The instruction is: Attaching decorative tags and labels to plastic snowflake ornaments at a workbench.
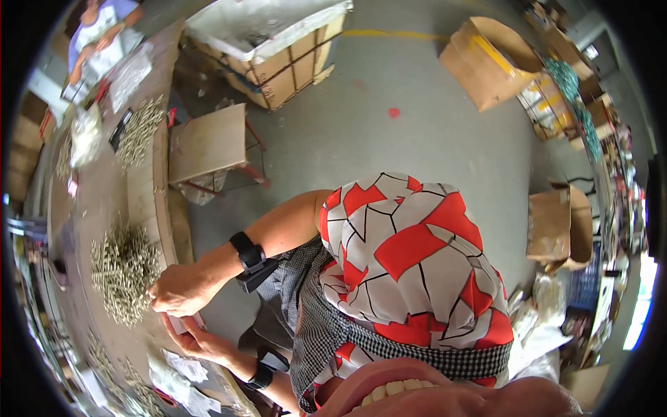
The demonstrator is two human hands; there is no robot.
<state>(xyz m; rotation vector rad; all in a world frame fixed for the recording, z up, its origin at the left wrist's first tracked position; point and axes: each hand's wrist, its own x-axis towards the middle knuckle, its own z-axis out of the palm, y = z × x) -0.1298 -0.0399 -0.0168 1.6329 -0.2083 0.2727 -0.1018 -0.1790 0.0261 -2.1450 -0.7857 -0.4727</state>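
A heap of small, thin, brass-coloured metal pieces (pixel 125 274) lies on the worktable (pixel 104 201) to my left; their exact kind is too small to tell. My right hand (pixel 184 290) is at the heap's near edge, fingertips pinched together. Whatever they hold is hidden. Just below it, my left hand (pixel 198 342) is turned partly upward with thumb and fingers apart, its fingertips close to the right hand's. Nothing shows clearly in it. Both wrists wear dark bands.
Further along the table lies another pile of metal pieces (pixel 142 132) beside plastic bags (pixel 87 135). A co-worker (pixel 104 35) is at the far end. A wooden stool (pixel 208 142) stands by the table edge. Cardboard boxes (pixel 486 66) and a lined carton (pixel 278 73) stand on the floor.
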